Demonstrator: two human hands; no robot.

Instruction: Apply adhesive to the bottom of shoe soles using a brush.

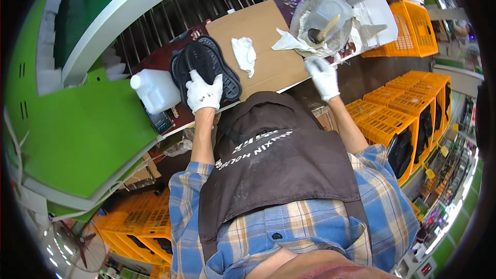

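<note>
My left hand [203, 92], in a white glove with dark smudges, rests on a small pile of black shoe soles [205, 62] with treaded surfaces. Its fingers are spread over the near part of the top sole. My right hand [323, 78], also gloved in white, hovers at the front edge of the table with its fingers loosely apart and nothing seen in them. Just beyond it sit a crumpled white cloth [289, 40] and a dark-mouthed pot [314, 35] with a wooden-handled brush [329, 27] standing in it.
A translucent white jug [155, 91] stands left of the soles. Brown cardboard [266, 67] covers the middle of the table, with a white rag [244, 56] on it. Plastic film surrounds a clear container [330, 10]. Orange crates [385, 116] stand at the right; a green board [82, 139] lies left.
</note>
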